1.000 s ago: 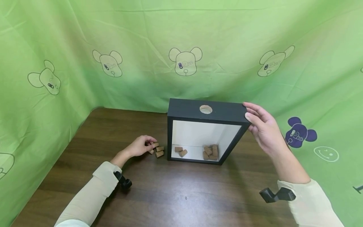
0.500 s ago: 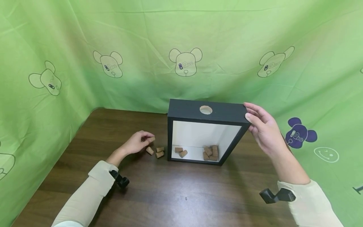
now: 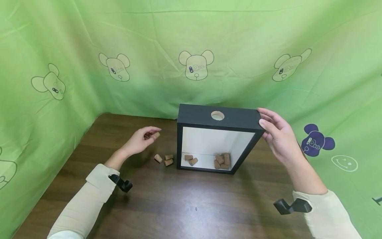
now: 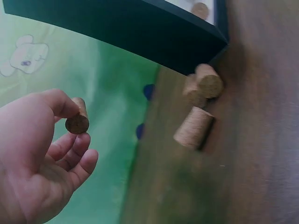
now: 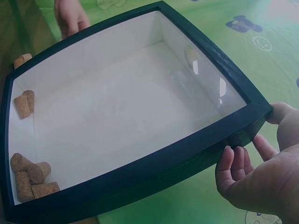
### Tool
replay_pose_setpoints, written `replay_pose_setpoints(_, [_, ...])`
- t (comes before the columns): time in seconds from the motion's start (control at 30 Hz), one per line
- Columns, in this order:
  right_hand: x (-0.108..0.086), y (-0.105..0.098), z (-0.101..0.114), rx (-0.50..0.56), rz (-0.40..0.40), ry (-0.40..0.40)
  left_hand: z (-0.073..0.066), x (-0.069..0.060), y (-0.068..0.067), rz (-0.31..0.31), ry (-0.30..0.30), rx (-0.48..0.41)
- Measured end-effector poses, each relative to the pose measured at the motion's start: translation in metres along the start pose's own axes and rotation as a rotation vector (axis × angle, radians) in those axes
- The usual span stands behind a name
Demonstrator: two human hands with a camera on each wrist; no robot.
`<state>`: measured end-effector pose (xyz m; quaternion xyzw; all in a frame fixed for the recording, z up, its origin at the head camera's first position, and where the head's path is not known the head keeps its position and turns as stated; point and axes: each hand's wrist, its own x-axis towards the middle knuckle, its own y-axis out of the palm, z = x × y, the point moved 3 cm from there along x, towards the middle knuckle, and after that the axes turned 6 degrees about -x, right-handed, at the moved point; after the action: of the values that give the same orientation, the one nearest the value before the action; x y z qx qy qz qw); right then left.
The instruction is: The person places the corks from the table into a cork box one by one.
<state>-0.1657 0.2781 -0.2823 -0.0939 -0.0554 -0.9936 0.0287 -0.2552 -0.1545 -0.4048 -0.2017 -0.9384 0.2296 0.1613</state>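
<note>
In the left wrist view my left hand (image 4: 51,154) pinches a cork (image 4: 77,122) between thumb and fingers. The head view shows that left hand (image 3: 139,141) raised above the table, left of a black box (image 3: 219,127) with a clear front. The box stands upright and has a round hole (image 3: 218,115) in its top. My right hand (image 3: 277,136) grips its upper right corner, thumb on top, with fingers along the side in the right wrist view. Three loose corks (image 3: 168,162) lie on the table by the box's left side. Inside, several corks (image 3: 222,161) sit at the bottom right and two corks (image 3: 191,160) at the left.
The brown wooden table (image 3: 191,202) holds everything. Behind and around it hangs a green curtain (image 3: 152,66) printed with bear heads. A black camera mount (image 3: 120,182) sits on the left wrist and another mount (image 3: 292,205) on the right.
My left hand has lifted a cork from the small pile and moved up and slightly left with it. The right hand and the box stay put.
</note>
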Motion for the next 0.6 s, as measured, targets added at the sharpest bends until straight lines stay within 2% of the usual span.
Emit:
replay_pose_setpoints(0.33, [0.000, -0.001, -0.001, -0.016, -0.015, 0.011, -0.042, 0.013, -0.025, -0.074, 0.060, -0.011])
replay_pose_setpoints(0.6, [0.000, 0.000, 0.000, -0.027, -0.029, 0.012, -0.086, 0.023, -0.039, -0.143, 0.188, 0.004])
